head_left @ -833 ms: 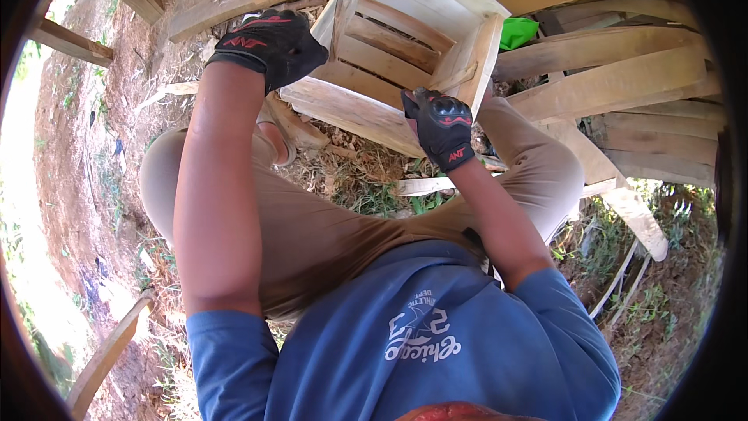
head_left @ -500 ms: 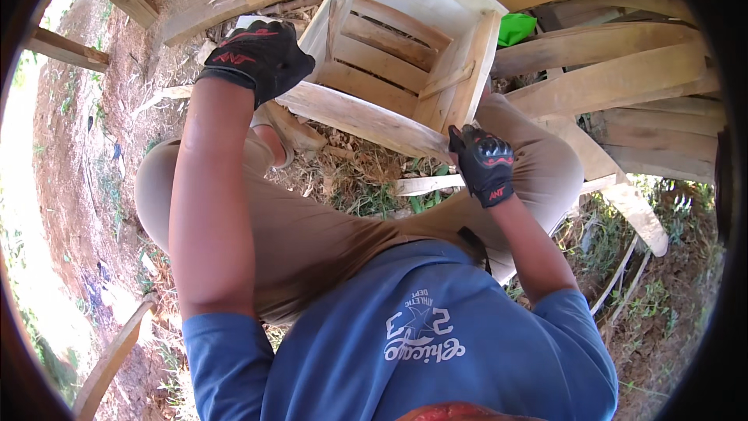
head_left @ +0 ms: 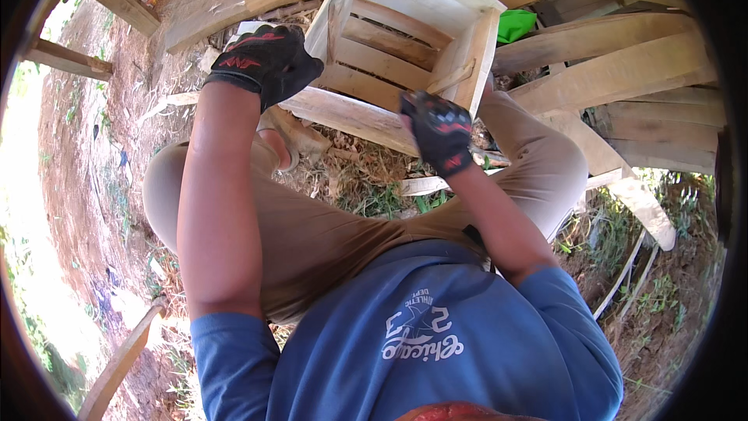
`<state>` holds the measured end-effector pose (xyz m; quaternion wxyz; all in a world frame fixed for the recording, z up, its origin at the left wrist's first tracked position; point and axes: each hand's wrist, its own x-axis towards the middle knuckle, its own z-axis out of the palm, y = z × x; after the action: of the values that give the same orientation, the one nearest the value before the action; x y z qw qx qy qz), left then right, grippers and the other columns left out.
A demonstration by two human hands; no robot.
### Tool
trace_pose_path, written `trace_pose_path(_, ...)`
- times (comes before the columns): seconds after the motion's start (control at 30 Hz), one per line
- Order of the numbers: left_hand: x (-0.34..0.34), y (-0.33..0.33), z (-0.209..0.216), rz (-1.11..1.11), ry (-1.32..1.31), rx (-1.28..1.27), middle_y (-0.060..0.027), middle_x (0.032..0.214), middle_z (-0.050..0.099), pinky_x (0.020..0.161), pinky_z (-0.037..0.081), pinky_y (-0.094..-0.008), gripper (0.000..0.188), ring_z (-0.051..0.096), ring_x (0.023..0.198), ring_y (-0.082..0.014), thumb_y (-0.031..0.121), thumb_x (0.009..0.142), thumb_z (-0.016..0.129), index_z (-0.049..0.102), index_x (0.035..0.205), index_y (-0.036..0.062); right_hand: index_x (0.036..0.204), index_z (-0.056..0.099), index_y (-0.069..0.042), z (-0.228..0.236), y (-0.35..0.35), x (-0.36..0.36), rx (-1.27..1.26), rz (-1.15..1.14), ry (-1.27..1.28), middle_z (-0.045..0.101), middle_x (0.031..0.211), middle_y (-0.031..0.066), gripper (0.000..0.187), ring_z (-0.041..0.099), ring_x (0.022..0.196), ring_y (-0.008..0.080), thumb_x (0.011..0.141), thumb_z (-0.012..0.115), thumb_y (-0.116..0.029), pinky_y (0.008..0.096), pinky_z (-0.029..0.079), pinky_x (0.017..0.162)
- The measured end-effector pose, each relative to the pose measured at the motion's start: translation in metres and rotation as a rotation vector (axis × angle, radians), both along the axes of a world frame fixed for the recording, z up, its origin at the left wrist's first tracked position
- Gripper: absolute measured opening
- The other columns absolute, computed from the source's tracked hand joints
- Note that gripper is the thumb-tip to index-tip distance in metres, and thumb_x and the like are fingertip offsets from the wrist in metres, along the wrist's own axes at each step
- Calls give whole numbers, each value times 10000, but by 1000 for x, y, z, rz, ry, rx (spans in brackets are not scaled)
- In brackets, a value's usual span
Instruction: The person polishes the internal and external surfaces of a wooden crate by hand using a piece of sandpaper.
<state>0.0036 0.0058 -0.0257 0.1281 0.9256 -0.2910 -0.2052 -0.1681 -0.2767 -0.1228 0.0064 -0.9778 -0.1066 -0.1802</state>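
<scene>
A person sits with knees spread above earthy, leaf-littered ground (head_left: 86,148), wearing a blue short-sleeved T-shirt (head_left: 483,343) and brown trousers (head_left: 327,242). Ahead of me, between and just beyond the knees, is an open-topped, pale wooden crate (head_left: 351,114) with a slatted bottom, tilted so that its inside faces the wearer. The left hand (head_left: 269,66), in a black glove with red markings, is at the crate's left near corner; its grip is curled nearly into a fist, and I cannot tell whether it has hold of anything. The right hand (head_left: 440,129), in a matching glove, is blurred over the near wall toward the right corner; its fingers look bent, but how tight the grip is, or what it has hold of, I cannot tell. A crumpled bright green item (head_left: 514,25) lies just right of the crate, beside a stack of long light-brown wooden planks (head_left: 608,70). A curved wooden strip (head_left: 121,362) stands out at lower left.
</scene>
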Motion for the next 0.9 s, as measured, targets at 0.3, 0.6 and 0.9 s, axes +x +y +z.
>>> trace_pose_path(0.3,-5,-7,9,-44,0,80,-249,1322,709,1095,510,-459,688,668,1255,-407,531,992,635,619,1434,4,885,617,-156,20,-113,-83,1682,-613,534,539,648,-30,322,507,498,140,1105,531,-374,308,436,465)
trace_pose_path(0.6,-12,-2,10,19,33,77,-236,1269,733,1070,527,-463,673,693,1212,-388,507,965,665,635,1416,8,877,607,-170,57,-72,-71,2596,-336,530,433,659,-41,292,429,562,116,1100,547,-349,297,370,539)
trace_pose_path(0.9,-14,-8,1,12,20,80,-230,1286,729,1092,514,-465,649,688,1223,-391,493,968,676,642,1400,10,1035,613,-198,40,-62,-64,2333,-545,517,497,738,-47,123,454,603,129,1087,563,-298,299,382,584)
